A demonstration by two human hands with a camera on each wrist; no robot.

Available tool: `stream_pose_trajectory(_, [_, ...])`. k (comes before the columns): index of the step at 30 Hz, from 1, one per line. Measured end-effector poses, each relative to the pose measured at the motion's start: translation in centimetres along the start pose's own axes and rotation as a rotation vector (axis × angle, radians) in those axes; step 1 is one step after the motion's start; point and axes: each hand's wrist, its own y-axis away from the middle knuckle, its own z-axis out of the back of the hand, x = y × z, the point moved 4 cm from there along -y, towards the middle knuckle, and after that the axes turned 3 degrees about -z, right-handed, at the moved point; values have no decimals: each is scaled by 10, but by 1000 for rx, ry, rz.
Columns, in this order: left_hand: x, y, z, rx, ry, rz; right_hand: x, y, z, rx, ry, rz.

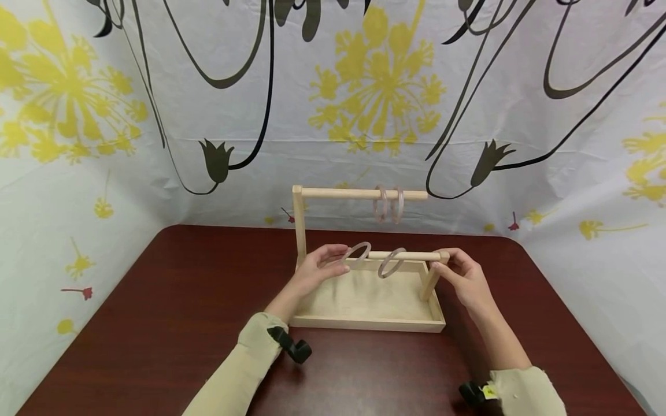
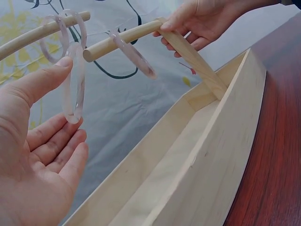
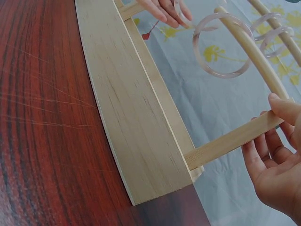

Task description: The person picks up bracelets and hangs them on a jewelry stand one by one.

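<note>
My left hand [image 1: 311,273] pinches a pale pinkish, translucent bangle [image 2: 81,87] between thumb and fingertips. The bangle is beside the free end of the front wooden rod [image 2: 123,38]; whether they touch I cannot tell. Around that rod hangs a second bangle [image 1: 383,270], tilted. My right hand [image 1: 468,282] grips the top of the post [image 1: 430,283] that carries the front rod, thumb and fingers about the corner. Two more bangles, one [image 1: 385,208] to the left of the other [image 1: 401,202], hang on the higher rear rod [image 1: 333,193].
Both posts rise from a shallow light-wood tray [image 1: 364,324] on a dark red-brown table [image 1: 208,289]. The rear post [image 1: 299,225] stands at the tray's left. Behind the table hangs a white cloth [image 1: 250,202] with yellow and dark flower prints.
</note>
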Motion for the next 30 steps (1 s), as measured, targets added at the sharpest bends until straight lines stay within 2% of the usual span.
stream_pose_trajectory(30, [3,-8,-22,57,26,-16,0,1,0,-16,-17,-7])
